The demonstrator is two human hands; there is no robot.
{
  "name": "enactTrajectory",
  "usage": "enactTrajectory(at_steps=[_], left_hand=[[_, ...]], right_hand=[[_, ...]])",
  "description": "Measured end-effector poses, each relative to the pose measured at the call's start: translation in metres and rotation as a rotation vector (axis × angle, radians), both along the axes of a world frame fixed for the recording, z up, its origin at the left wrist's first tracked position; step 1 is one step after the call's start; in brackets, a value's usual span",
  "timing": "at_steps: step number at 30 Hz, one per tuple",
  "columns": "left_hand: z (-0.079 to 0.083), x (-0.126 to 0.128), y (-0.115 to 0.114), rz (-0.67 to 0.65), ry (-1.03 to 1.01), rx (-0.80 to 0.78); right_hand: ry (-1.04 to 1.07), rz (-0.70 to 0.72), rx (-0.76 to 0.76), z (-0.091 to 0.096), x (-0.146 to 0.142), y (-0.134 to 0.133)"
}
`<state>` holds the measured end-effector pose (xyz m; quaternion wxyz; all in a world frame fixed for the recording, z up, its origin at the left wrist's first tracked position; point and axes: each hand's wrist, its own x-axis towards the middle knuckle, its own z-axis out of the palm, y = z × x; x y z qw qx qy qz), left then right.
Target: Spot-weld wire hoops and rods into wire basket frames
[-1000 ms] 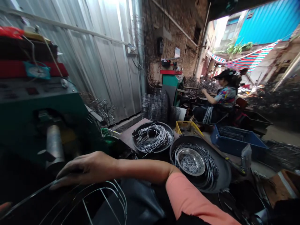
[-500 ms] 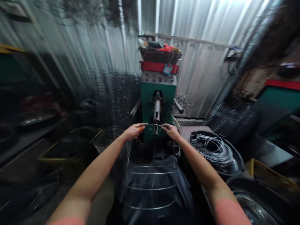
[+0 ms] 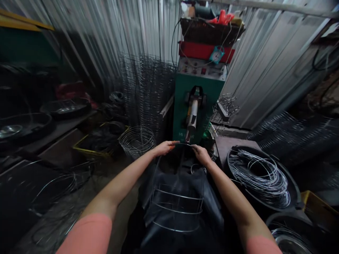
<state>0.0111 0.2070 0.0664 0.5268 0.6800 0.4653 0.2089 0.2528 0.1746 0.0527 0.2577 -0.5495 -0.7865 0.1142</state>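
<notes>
"Wire frame (image 3: 176,211) first. Where was it?"
"Six o'clock of the hands, over the dark lap. Its far wire (image 3: 182,143) ran between the fingertips, just below the rod (image 3: 193,113) of the green machine (image 3: 182,102) at twelve. Contact with the rod: couldn't tell."
"Grip?"
"Narrow, both. Left hand (image 3: 165,148) and right hand (image 3: 201,155) each pinched the wire."
"Why that way?"
"My read: two spaced pinches held the wire level and left the fingers clear of the rod."
"Arm pose?"
"Both reached forward, nearly straight, converging. Left forearm aimed between one and two, right at eleven."
"Around them?"
"Wire coil (image 3: 262,180) in a basin (image 3: 295,183) at four, by the surface (image 3: 221,143), probably for easy right-hand reach. Tall wire stack (image 3: 144,95) at eleven, wire basket (image 3: 136,141) at nine."
</notes>
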Motion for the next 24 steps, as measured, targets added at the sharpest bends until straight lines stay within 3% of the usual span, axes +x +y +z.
enactTrajectory(at_steps=[5, 8, 13, 24], left_hand=[[-0.014, 0.004, 0.007, -0.097, 0.042, 0.467], [-0.021, 0.008, 0.013, -0.138, 0.049, 0.604], [-0.025, 0.014, 0.022, -0.142, 0.133, 0.664], [-0.009, 0.023, 0.031, -0.085, 0.251, 0.615]], right_hand=[[-0.366, -0.055, -0.036, 0.004, -0.003, -0.006], [-0.477, -0.088, -0.067, 0.003, -0.003, -0.006], [-0.555, -0.125, -0.089, 0.004, -0.002, 0.000], [-0.425, -0.092, -0.102, 0.010, 0.006, 0.021]])
